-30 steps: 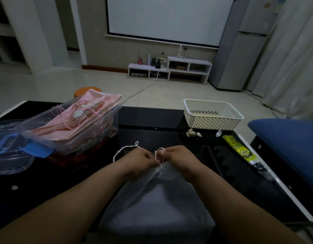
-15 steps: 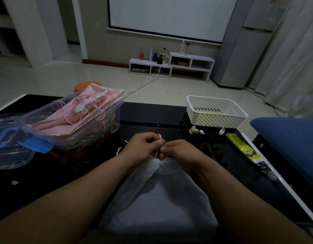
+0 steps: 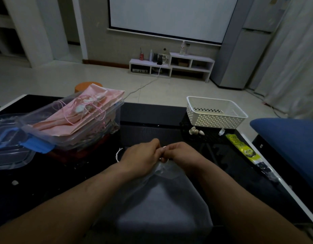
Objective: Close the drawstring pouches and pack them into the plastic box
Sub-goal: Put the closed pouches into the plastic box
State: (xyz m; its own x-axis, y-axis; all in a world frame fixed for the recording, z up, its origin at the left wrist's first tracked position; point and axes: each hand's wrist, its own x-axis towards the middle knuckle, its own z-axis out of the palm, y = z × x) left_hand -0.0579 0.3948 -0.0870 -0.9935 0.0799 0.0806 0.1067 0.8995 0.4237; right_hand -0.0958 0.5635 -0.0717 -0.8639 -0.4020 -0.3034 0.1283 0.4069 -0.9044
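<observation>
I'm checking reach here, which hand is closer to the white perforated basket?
Right. The right hand sits below and left of the white basket; the left hand is further left, both pinching the white pouch at its neck.

The yellow packet (image 3: 243,148) bears print too blurred to read.

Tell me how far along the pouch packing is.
Done: several pink pouches are already stacked in the clear plastic box, piled above its rim. In hand: the left hand and right hand pinch the gathered neck of a white pouch, with its cord trailing left. Left: finish cinching it, add it to the box, and perhaps fit the lid lying beside.
</observation>
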